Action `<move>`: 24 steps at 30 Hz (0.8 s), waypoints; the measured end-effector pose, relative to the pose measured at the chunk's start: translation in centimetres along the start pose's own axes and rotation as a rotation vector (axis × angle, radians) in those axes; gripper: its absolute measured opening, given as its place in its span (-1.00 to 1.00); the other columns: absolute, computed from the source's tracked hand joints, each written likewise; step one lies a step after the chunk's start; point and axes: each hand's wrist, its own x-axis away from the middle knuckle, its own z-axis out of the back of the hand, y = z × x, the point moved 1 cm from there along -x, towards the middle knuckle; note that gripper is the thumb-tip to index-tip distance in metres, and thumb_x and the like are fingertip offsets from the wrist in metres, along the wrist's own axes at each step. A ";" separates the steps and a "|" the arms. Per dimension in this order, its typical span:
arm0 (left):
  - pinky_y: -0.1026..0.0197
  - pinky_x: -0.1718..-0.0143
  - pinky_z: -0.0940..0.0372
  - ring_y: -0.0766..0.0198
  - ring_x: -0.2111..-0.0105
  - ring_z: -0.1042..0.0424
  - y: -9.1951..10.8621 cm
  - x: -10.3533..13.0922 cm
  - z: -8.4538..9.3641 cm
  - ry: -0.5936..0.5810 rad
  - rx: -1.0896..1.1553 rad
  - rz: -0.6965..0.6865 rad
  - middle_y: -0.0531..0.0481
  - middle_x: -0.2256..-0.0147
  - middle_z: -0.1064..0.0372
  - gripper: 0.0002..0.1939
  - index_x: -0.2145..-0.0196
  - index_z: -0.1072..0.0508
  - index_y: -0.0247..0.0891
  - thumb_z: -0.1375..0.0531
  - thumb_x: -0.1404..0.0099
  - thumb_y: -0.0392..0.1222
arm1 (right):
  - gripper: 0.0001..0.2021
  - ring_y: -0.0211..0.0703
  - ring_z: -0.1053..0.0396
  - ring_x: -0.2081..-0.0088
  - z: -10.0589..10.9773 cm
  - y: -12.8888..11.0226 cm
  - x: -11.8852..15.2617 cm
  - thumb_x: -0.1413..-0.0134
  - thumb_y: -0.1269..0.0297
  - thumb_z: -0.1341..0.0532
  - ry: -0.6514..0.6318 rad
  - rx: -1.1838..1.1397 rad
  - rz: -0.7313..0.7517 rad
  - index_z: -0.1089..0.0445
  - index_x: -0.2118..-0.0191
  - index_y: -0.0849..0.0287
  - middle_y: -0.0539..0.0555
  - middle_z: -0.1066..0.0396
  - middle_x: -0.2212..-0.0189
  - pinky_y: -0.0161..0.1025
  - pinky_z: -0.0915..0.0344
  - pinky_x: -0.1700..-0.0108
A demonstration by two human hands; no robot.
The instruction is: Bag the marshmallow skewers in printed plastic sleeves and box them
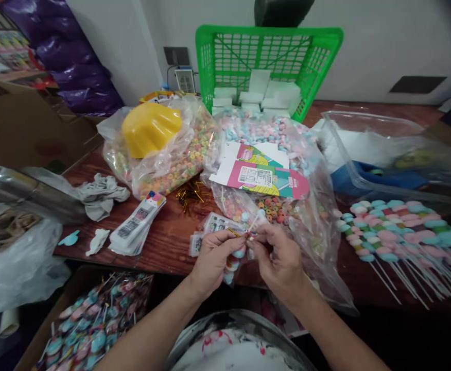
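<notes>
Near the front edge of the table, my left hand (212,260) and my right hand (283,260) meet at the neck of a wrapped candy skewer (231,265). Its pink, blue and white sweets hang downward below my left fingers. A gold twist tie (233,233) sticks out above my left thumb, at the pinched neck. Both hands are closed, fingertips pinching close together; the exact grip of the right fingers is partly hidden. Behind the hands lies a stack of small printed packets (217,223). More gold twist ties (190,197) lie in a loose pile farther back.
Many unwrapped candy skewers (399,229) lie at right. A box of wrapped skewers (90,324) stands below left. Bags of ring sweets (179,165) and pastel sweets (264,129), a printed card (262,175), a label stack (136,226) and a green basket (267,32) occupy the table.
</notes>
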 end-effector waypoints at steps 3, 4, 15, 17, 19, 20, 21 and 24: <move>0.39 0.58 -0.14 0.45 0.62 -0.25 -0.2 0.1 -0.6 -0.044 -0.058 -0.003 0.07 0.62 -0.34 -0.87 0.53 -0.52 -0.33 -0.35 0.01 -0.22 | -0.95 -0.27 -0.35 0.44 0.6 -0.3 1.2 -0.08 0.35 -0.21 0.020 -0.092 -0.161 -0.37 0.29 0.16 -0.01 -0.40 0.46 -0.33 -0.28 0.38; 0.40 0.58 -0.13 0.46 0.63 -0.24 -0.2 0.2 -0.8 -0.073 -0.082 -0.010 0.08 0.62 -0.33 -0.87 0.52 -0.52 -0.33 -0.34 0.00 -0.21 | -0.94 -0.27 -0.33 0.46 0.7 -0.2 1.5 -0.09 0.31 -0.21 -0.013 -0.167 -0.249 -0.38 0.34 0.17 -0.01 -0.39 0.48 -0.33 -0.27 0.40; 0.43 0.75 -0.10 0.41 0.74 -0.29 -0.3 1.3 -1.9 -0.378 -0.314 0.314 0.00 0.69 -0.35 -0.83 0.63 -0.51 -0.35 -0.35 0.06 -0.18 | -0.83 -0.29 -0.21 0.53 4.9 1.4 1.7 -0.14 0.29 -0.12 -0.544 -0.369 -0.214 -0.30 0.46 0.18 -0.04 -0.29 0.59 -0.32 -0.16 0.47; 0.41 0.78 -0.12 0.39 0.77 -0.28 -0.3 1.3 -1.9 -0.468 -0.294 0.488 -0.01 0.70 -0.36 -0.85 0.66 -0.50 -0.35 -0.37 0.12 -0.23 | -0.80 -0.22 -0.23 0.45 6.0 0.2 1.8 -0.15 0.44 -0.01 -0.523 -0.076 0.216 -0.34 0.41 0.20 0.04 -0.34 0.54 -0.23 -0.20 0.38; 0.38 0.82 -0.14 0.37 0.80 -0.26 0.0 1.4 -2.0 -0.582 -0.284 0.661 -0.02 0.71 -0.36 -0.87 0.68 -0.49 -0.34 -0.38 0.16 -0.29 | -0.75 -0.17 -0.23 0.42 6.7 -1.0 2.3 -0.12 0.51 0.04 -0.509 0.104 0.569 -0.37 0.34 0.24 0.11 -0.38 0.49 -0.14 -0.23 0.34; 0.37 0.84 -0.14 0.35 0.80 -0.25 0.2 1.5 -2.1 -0.638 -0.289 0.728 -0.02 0.72 -0.36 -0.87 0.68 -0.48 -0.34 -0.38 0.16 -0.31 | -0.75 -0.16 -0.23 0.42 7.0 -1.5 2.5 -0.11 0.50 0.04 -0.515 0.150 0.691 -0.39 0.32 0.26 0.14 -0.40 0.48 -0.12 -0.24 0.34; 0.35 0.85 -0.14 0.33 0.80 -0.26 0.4 1.7 -2.3 -0.694 -0.304 0.781 -0.02 0.72 -0.36 -0.87 0.67 -0.48 -0.34 -0.39 0.16 -0.32 | -0.75 -0.15 -0.24 0.42 7.2 -1.8 2.8 -0.12 0.49 0.03 -0.521 0.176 0.778 -0.41 0.30 0.27 0.15 -0.41 0.46 -0.11 -0.25 0.35; 0.30 0.87 -0.17 0.27 0.79 -0.29 0.9 2.0 -2.9 -0.831 -0.372 0.841 -0.01 0.72 -0.35 -0.85 0.65 -0.48 -0.30 -0.41 0.14 -0.30 | -0.74 -0.15 -0.26 0.41 7.5 -2.0 3.6 -0.15 0.46 0.01 -0.531 0.141 0.869 -0.43 0.23 0.30 0.17 -0.44 0.43 -0.10 -0.26 0.38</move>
